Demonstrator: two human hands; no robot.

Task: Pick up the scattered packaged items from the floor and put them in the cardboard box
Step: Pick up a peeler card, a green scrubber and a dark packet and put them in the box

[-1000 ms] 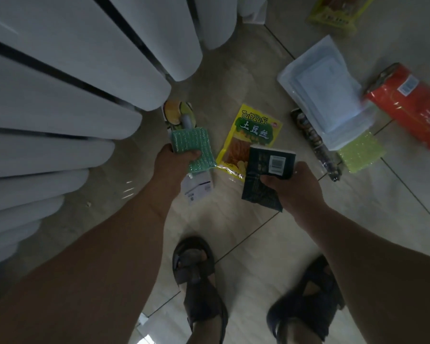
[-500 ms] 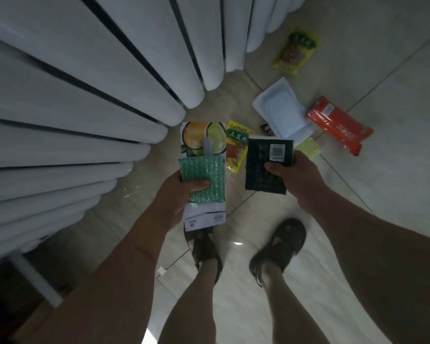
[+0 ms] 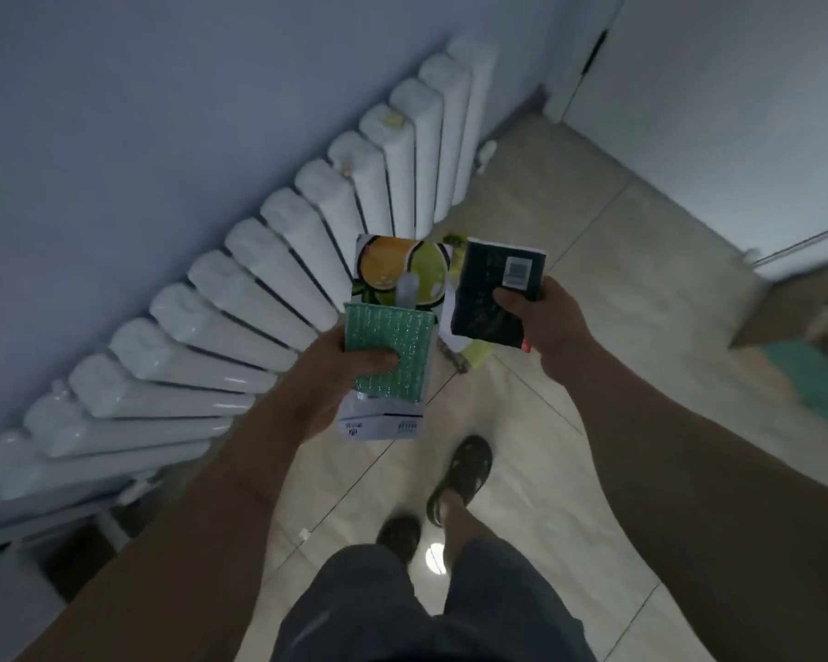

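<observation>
Cardboard box [image 3: 780, 312] at right holds blurred items, unidentifiable.

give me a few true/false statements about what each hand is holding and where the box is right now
1. The left hand holds a green textured pack stacked on a fruit-printed packet. True.
2. The right hand is empty. False: it grips a dark packet with a barcode label.
3. The cardboard box lies at the right edge of the view, away from both hands. True.
4. The dark packet is already inside the box. False: it is held in the air above the floor.
5. The radiator stands on the person's right. False: it runs along the wall on the left.
</observation>
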